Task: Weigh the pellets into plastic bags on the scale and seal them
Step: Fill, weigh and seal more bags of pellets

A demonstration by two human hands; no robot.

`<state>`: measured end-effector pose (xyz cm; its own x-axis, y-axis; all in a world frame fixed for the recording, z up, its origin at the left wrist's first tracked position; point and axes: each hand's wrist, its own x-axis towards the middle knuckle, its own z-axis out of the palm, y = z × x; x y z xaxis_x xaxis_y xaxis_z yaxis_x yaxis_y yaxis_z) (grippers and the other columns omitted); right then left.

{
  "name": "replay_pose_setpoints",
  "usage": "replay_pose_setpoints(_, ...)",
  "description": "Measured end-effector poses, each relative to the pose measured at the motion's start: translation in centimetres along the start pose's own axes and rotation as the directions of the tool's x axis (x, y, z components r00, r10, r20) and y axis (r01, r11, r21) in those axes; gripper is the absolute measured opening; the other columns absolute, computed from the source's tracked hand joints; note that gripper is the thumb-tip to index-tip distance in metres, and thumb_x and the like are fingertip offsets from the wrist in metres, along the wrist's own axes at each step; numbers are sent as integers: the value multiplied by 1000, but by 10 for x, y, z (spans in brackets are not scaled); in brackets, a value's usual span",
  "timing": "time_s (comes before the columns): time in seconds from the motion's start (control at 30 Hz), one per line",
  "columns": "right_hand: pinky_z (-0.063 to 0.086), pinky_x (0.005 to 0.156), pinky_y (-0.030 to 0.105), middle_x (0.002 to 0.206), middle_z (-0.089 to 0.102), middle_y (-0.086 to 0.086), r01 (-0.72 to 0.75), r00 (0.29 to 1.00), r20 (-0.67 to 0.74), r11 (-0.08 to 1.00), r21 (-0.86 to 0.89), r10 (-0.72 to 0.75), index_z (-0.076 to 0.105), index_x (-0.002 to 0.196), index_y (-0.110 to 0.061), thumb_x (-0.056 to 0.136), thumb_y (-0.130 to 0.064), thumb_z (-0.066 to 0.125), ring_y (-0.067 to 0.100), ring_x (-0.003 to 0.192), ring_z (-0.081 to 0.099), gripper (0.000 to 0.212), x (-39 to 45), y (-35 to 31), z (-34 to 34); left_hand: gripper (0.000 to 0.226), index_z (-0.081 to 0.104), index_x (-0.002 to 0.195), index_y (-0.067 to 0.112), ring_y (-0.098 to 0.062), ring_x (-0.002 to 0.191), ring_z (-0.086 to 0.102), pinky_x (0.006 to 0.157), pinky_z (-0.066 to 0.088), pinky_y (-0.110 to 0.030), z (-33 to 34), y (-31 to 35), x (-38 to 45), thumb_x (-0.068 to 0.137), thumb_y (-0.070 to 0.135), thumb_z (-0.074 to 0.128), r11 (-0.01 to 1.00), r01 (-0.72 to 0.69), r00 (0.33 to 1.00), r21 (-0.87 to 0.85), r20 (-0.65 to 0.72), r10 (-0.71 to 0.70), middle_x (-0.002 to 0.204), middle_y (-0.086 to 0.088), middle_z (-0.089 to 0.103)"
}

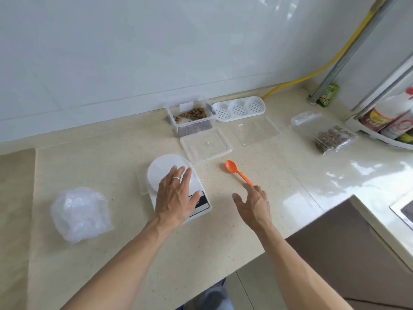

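A white kitchen scale [166, 168] stands on the beige counter. My left hand [176, 195] lies flat over it, fingers straight, thumb near the display. My right hand [253, 204] hovers with fingers spread beside the handle end of an orange spoon [234, 170], which lies on the counter. A clear tub of brown pellets [192, 118] stands open by the wall, its lid [205, 145] in front of it. Filled bags of pellets [333, 139] lie at the right. An empty clear bag [257, 130] lies flat behind the spoon.
A crumpled pile of clear plastic [80, 213] sits at the left. A white perforated tray [239, 110] lies by the wall, with a yellow hose [324, 66] behind it. A rack with bottles [388, 119] stands at the right. The counter edge [290, 236] runs diagonally at the lower right.
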<state>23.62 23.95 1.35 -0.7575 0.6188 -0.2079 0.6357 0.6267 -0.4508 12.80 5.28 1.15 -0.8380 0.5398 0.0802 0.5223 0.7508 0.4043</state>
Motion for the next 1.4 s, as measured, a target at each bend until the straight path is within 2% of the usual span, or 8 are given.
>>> replay_pose_setpoints(0.33, 41, 98, 38, 125, 53, 3, -156, 986, -31, 980, 123, 161, 65, 125, -22, 89, -48, 67, 23, 117, 44, 45, 63, 50, -11, 66, 44, 141, 6, -34, 142, 30, 112, 31, -47, 34, 37, 70, 89, 42, 62, 994, -87, 994, 69, 64, 83, 144, -16, 46)
replay_pose_setpoints(0.47, 39, 89, 33, 107, 56, -1, -128, 992, 7, 986, 105, 128, 75, 100, -24, 88, -46, 65, 22, 105, 47, 27, 88, 42, -1, 66, 41, 143, 8, -31, 144, 26, 113, 28, -46, 35, 34, 89, 90, 43, 60, 994, -69, 995, 80, 74, 63, 147, -15, 43)
replay_pose_setpoints(0.6, 48, 71, 40, 82, 63, 3, -109, 992, 96, 959, 261, 87, 62, 79, -16, 89, -36, 65, 27, 81, 60, 22, 113, 27, 0, 65, 41, 143, 8, -31, 144, 25, 113, 27, -45, 30, 28, 107, 90, 41, 60, 996, -31, 998, 82, 61, 26, 147, -15, 42)
replay_pose_setpoints(0.9, 43, 58, 32, 67, 55, 0, 80, 976, 135, 863, 499, -169, 53, 107, -17, 94, -33, 61, 16, 60, 52, 23, 160, -56, -14, 61, 46, 138, 4, -36, 138, 34, 111, 32, -47, -1, -13, 119, 89, 38, 58, 978, 179, 983, 110, -55, -173, 139, -18, 49)
replay_pose_setpoints(1.07, 52, 76, 29, 93, 68, 3, 31, 907, 374, 917, 397, -192, 62, 116, -15, 87, -41, 66, 18, 85, 65, 39, 166, -81, 5, 58, 46, 138, 6, -36, 137, 36, 111, 32, -47, -8, -34, 110, 90, 38, 57, 955, 271, 961, 119, -92, -262, 137, -17, 52)
replay_pose_setpoints(1.2, 46, 57, 11, 84, 70, -1, -22, 831, 514, 912, 410, -211, 70, 110, -8, 89, -13, 64, 12, 72, 63, 23, 163, -85, 16, 53, 45, 139, 8, -32, 142, 30, 115, 25, -43, -9, -39, 111, 94, 35, 52, 950, 301, 954, 87, -24, -300, 140, -12, 51)
replay_pose_setpoints(1.27, 48, 62, 14, 79, 74, 0, -47, 819, 521, 876, 480, -241, 72, 102, -10, 88, -7, 62, 19, 78, 67, 17, 161, -87, 13, 48, 50, 136, 9, -30, 139, 35, 114, 28, -42, -11, -38, 117, 95, 34, 48, 959, 278, 959, 48, 35, -280, 137, -10, 54)
replay_pose_setpoints(1.4, 46, 60, 18, 75, 76, 0, -29, 815, 493, 829, 559, -304, 71, 96, -15, 86, -8, 63, 6, 62, 60, 14, 160, -96, -7, 28, 67, 106, 13, -22, 101, 62, 90, 47, -34, -23, -29, 136, 96, 27, 45, 951, 257, 952, -170, 213, -219, 105, -4, 68)
